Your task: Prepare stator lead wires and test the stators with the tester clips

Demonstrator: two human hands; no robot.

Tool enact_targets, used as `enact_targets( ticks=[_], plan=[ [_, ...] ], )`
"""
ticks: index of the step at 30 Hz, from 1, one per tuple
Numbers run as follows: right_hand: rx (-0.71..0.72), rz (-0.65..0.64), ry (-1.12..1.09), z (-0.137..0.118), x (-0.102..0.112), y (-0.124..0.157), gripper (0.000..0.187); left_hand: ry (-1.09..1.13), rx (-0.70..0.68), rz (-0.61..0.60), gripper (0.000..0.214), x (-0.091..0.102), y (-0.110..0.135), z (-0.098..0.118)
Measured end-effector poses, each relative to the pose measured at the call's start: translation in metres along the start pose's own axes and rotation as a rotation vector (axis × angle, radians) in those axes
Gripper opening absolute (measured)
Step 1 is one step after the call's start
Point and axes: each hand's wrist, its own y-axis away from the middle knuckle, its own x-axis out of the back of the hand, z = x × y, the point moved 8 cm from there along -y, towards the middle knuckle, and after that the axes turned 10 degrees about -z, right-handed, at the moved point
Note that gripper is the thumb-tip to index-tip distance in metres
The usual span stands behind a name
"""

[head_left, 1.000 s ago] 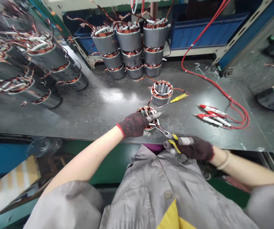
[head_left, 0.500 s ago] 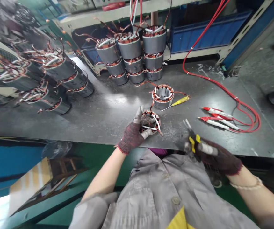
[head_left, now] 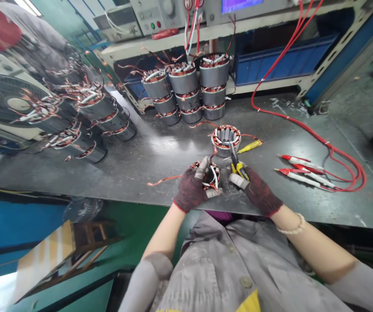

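My left hand [head_left: 194, 185], in a dark red glove with wrapped fingertips, is closed round a small motor stator [head_left: 215, 173] near the bench's front edge. White sleeving and copper wire show on the stator's upper rim; a copper lead points out to the left. In my right hand [head_left: 254, 188], gloved too, is a pair of pliers [head_left: 237, 164] with yellow and black handles, jaws pointing away from me. Just beyond the pliers stands a second stator [head_left: 226, 138], its bore facing up. A yellow-handled screwdriver [head_left: 251, 146] lies beside it.
Stacked stators [head_left: 183, 93] stand at the back; more stacks [head_left: 92, 112] are on the left, near a fan [head_left: 14, 102]. Red test leads [head_left: 303, 171] lie on the right of the metal bench [head_left: 160, 147]. Instruments [head_left: 160, 17] sit on the shelf above.
My right hand has brought the pliers from the bench's front edge up and left, close to the stators. My left hand keeps its stator. The head view has shifted slightly.
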Motion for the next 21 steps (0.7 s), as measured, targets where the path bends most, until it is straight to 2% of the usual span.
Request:
enact_targets(
  ticks=[3,5,7,8,9,11,13,14,15,17,19,21],
  plan=[
    [-0.056,-0.042,-0.064,0.009,-0.015,0.014,0.058,0.147,-0.102,-0.233,0.113,0.028,-0.016,-0.013],
    [-0.075,-0.138,-0.103,0.013,-0.036,0.021,0.057,0.164,-0.174,-0.414,0.104,0.04,-0.03,-0.015],
    [-0.074,-0.214,-0.156,0.015,-0.059,0.025,0.061,0.096,-0.203,-0.506,0.101,0.048,-0.042,-0.017],
    [-0.073,-0.228,-0.183,0.015,-0.068,0.027,0.065,0.035,-0.197,-0.495,0.101,0.052,-0.044,-0.017],
    [-0.082,-0.23,-0.214,0.015,-0.075,0.028,0.067,-0.031,-0.172,-0.433,0.1,0.057,-0.043,-0.018],
    [-0.121,-0.22,-0.283,0.012,-0.086,0.031,0.068,-0.13,-0.046,-0.168,0.097,0.074,-0.026,-0.023],
    [-0.136,-0.234,-0.338,0.003,-0.093,0.034,0.063,-0.113,0.219,0.162,0.091,0.09,0.014,-0.039],
    [-0.13,-0.259,-0.366,-0.005,-0.097,0.036,0.06,-0.051,0.391,0.275,0.09,0.092,0.038,-0.05],
    [-0.122,-0.296,-0.401,-0.012,-0.1,0.039,0.058,0.03,0.536,0.307,0.088,0.085,0.059,-0.061],
    [-0.133,-0.389,-0.495,-0.023,-0.102,0.047,0.055,0.239,0.649,0.295,0.081,0.063,0.079,-0.071],
    [-0.189,-0.468,-0.576,-0.025,-0.095,0.059,0.052,0.485,0.598,0.3,0.072,0.043,0.07,-0.075],
    [-0.251,-0.484,-0.611,-0.017,-0.078,0.069,0.047,0.709,0.534,0.367,0.066,0.032,0.047,-0.082]
  ],
)
